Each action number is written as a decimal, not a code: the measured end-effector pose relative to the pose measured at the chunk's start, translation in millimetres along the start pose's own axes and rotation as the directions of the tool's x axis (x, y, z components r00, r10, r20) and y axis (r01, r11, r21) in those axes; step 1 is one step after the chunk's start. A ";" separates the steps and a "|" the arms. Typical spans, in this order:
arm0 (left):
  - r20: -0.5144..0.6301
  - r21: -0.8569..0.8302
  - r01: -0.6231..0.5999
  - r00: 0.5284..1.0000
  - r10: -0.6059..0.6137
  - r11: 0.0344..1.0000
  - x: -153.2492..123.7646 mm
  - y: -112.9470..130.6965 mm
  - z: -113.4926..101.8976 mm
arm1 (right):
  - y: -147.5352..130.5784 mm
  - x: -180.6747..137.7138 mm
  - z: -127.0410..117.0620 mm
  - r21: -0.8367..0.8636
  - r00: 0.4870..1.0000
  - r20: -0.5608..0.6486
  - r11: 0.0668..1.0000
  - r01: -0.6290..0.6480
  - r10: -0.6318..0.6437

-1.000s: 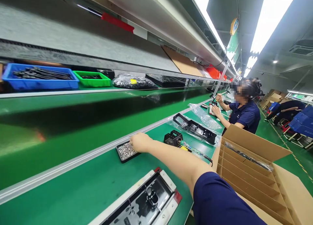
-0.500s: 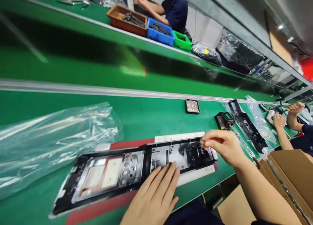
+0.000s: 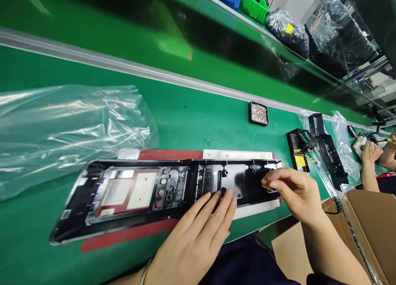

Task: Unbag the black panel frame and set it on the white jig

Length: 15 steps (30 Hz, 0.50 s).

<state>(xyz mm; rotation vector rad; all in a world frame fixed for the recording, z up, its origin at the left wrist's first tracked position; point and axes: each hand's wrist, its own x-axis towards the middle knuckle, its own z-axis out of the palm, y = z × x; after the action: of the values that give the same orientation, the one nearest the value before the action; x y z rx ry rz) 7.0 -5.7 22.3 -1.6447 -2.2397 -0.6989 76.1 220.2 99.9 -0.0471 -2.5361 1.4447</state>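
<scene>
Pressing flat, left hand [image 3: 198, 235] on one black panel [image 3: 148, 190] – right hand [image 3: 292, 190] pinching its end

The right hand [image 3: 292, 190] covers the end of the black panel [image 3: 173, 186], so whatever its fingertips pinch is hidden; a co-worker's hands [image 3: 371, 151] are cut by the edge.

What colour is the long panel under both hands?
Black panel, with pale insets, lying on a red and white fixture; head view.
</scene>
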 end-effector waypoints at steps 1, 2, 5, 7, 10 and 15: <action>0.006 0.000 -0.002 1.000 0.002 1.000 -0.4 0.3 -0.6 | 3.4 2.1 -0.1 -0.147 0.999 0.003 0.988 0.042 -0.042; 0.011 0.000 0.000 1.000 0.000 1.000 -0.9 0.6 -1.2 | 7.0 4.3 0.0 -0.260 0.997 0.011 0.962 0.080 -0.079; 0.037 -0.011 -0.003 0.999 0.003 1.000 -3.1 0.8 -3.5 | 16.5 9.8 0.9 -0.407 0.993 0.017 0.906 0.114 -0.117; 0.049 -0.012 -0.007 0.999 0.008 1.000 -4.4 0.7 -4.6 | 20.7 12.3 1.9 -0.438 0.992 0.005 0.892 0.116 -0.127; 0.055 -0.001 -0.019 0.998 0.019 1.000 -4.7 0.4 -5.2 | 24.3 15.1 4.2 -0.424 0.988 0.012 0.894 0.144 -0.154; 0.071 0.007 -0.022 0.997 0.021 1.000 -4.5 0.4 -5.4 | 28.3 18.8 7.7 -0.421 0.980 0.039 0.886 0.195 -0.197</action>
<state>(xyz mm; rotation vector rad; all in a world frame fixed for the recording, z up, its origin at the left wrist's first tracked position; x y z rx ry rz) 8.4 -12.2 24.7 -1.7134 -2.2667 -0.6352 53.9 230.8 75.3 0.1324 -2.7092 0.8008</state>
